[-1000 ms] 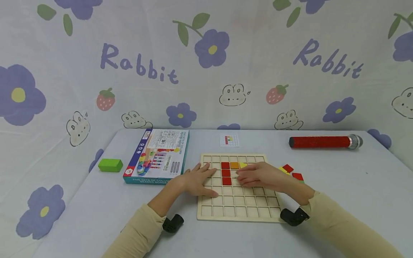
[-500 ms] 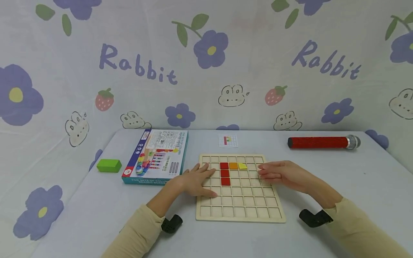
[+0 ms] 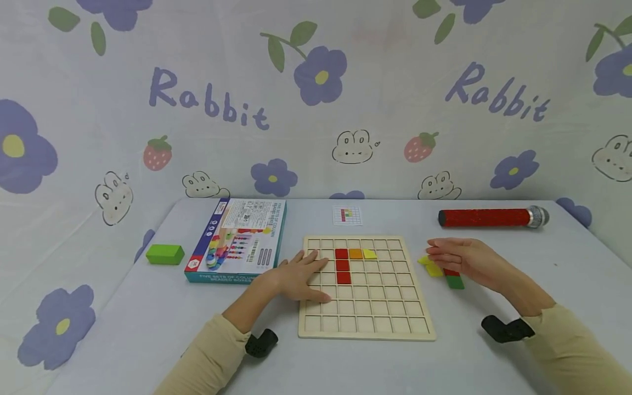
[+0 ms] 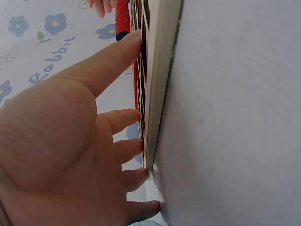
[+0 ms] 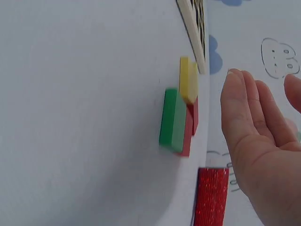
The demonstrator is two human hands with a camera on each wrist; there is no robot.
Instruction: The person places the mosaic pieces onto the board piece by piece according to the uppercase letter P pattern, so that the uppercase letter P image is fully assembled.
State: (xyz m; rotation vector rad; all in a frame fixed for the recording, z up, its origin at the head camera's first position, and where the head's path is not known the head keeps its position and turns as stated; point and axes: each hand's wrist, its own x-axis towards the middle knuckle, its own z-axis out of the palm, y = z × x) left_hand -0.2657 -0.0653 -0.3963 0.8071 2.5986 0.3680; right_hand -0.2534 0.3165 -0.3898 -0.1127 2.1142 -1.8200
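A wooden grid board (image 3: 365, 325) lies flat on the white table. Three red tiles (image 3: 343, 265) form a column in its cells, with an orange tile (image 3: 355, 254) and a slightly askew yellow tile (image 3: 369, 254) beside the top one. My left hand (image 3: 297, 277) rests with spread fingers on the board's left side; in the left wrist view its fingertips meet the board edge. My right hand (image 3: 476, 263), fingers straight and together, hovers holding nothing over the loose tiles right of the board. Among these are yellow tiles (image 3: 434, 269), a green tile (image 5: 174, 120) and partly covered red ones.
A boxed bead toy (image 3: 247, 241) lies left of the board, and a green block (image 3: 165, 254) sits farther left. Behind the board is a small pattern card (image 3: 347, 215). A red microphone (image 3: 486, 218) lies at the back right, before a patterned cloth backdrop.
My right hand has moved from beside the yellow tile on the board, rightward past its edge, to above the loose tiles. My left hand stays on the board.
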